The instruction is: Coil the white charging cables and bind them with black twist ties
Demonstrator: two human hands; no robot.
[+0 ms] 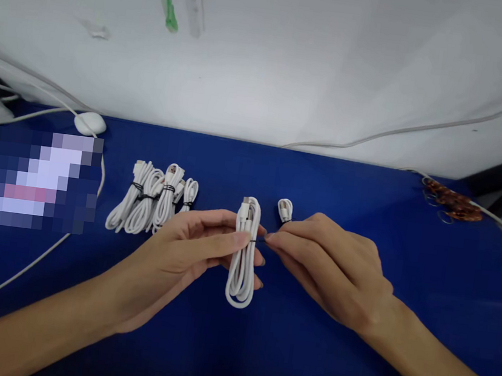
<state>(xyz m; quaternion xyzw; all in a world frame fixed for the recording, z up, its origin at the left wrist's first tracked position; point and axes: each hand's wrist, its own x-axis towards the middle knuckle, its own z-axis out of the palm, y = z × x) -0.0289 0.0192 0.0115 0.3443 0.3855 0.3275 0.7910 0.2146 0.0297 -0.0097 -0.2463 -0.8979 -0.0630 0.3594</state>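
My left hand holds a coiled white cable upright above the blue table, fingers wrapped around its middle. A thin black tie crosses the coil at its waist. My right hand pinches the end of that tie at the coil's right side. Just behind my right fingers lies another small coiled white cable on the table.
Several tied white cable bundles lie at the left centre. A white mouse and its cord sit at the far left. A heap of brownish ties lies at the far right. A white wall rises behind the table.
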